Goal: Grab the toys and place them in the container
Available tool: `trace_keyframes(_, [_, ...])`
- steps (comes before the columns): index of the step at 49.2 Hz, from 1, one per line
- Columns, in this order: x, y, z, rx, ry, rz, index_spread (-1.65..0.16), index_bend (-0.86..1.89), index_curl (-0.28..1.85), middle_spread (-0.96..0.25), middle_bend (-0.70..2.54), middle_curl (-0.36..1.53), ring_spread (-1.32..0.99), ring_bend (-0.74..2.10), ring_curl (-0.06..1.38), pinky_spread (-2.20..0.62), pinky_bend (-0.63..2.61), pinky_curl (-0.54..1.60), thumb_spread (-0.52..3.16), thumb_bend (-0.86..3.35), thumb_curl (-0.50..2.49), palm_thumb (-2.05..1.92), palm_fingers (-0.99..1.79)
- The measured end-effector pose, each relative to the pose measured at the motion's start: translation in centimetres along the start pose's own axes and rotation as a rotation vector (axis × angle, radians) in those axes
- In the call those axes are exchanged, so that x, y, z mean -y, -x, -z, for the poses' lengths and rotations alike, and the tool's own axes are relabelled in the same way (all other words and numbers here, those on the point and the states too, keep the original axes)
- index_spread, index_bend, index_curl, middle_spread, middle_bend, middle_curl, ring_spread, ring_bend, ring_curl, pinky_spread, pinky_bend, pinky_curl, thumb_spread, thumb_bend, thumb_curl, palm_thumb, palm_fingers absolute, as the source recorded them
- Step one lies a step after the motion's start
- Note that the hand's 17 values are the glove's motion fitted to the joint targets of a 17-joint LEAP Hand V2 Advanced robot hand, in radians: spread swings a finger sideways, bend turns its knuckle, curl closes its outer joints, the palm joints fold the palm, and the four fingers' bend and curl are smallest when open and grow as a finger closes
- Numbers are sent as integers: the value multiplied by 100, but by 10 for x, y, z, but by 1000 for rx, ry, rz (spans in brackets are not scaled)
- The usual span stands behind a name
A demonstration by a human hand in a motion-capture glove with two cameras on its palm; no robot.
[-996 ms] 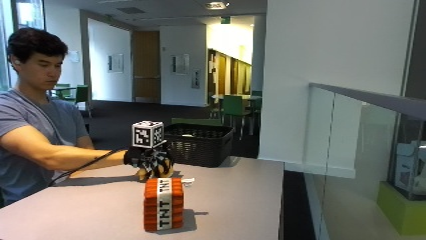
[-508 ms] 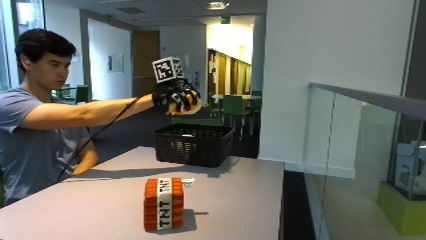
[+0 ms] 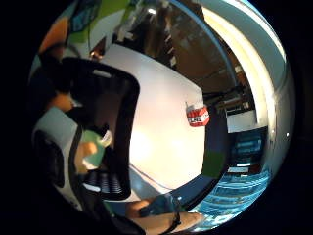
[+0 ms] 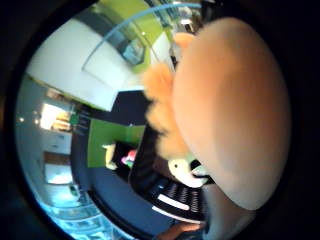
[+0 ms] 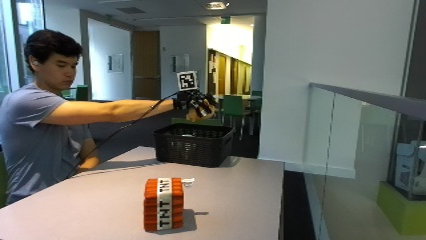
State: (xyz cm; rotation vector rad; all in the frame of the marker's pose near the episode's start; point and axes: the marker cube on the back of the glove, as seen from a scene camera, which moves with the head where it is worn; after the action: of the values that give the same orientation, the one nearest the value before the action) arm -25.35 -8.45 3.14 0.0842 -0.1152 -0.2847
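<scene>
Pale and smooth, the table (image 5: 239, 200) is carrying a black woven-plastic basket (image 5: 194, 144) at its far edge and a red TNT block toy (image 5: 164, 204), banded white and standing upright, near the front. A person's gloved right hand (image 5: 196, 106) is hovering above the basket, fingers curling round a fuzzy orange plush toy (image 4: 230, 115) whose rounded body is filling the thumb side palm view. Inside the basket's ribbed walls, a pale green and white toy (image 3: 95, 147) is lying.
</scene>
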Motion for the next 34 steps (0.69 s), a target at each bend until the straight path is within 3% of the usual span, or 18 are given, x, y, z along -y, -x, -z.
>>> trace_keyframes(3, [-3, -1, 0, 60, 41, 52, -36, 3, 8, -44, 23, 65, -44, 119, 51, -43, 135, 44, 98, 15, 80, 55, 60])
trace_keyframes(8, [-3, -10, 9, 83, 24, 90, -34, 7, 9, -22, 8, 58, -30, 108, 50, -33, 148, 48, 100, -17, 60, 0, 6])
trace_keyframes(13, [-7, 5, 24, -81, -28, 132, -33, 13, 11, -10, 12, 53, -19, 98, 44, -25, 154, 46, 96, -14, 51, -14, -4])
trace_keyframes(17, [-10, -10, 52, 6, -62, 108, -33, 18, 14, -5, 14, 49, -12, 89, 39, -18, 154, 44, 93, -13, 46, -16, -9])
trace_keyframes(26, [-23, -149, 88, -99, -105, -6, -34, 17, 19, 1, 15, 44, -3, 77, 33, -7, 148, 41, 91, -11, 36, -14, -11])
trace_keyframes(30, [-28, -222, 91, -163, -105, -174, -34, 18, 21, 1, 16, 42, -1, 71, 31, -4, 144, 39, 91, -10, 34, -13, -12])
trace_keyframes(34, [-36, -277, 88, -176, -91, -249, -34, 15, 22, 2, 17, 41, 0, 65, 29, -2, 141, 37, 91, -10, 31, -12, -13])
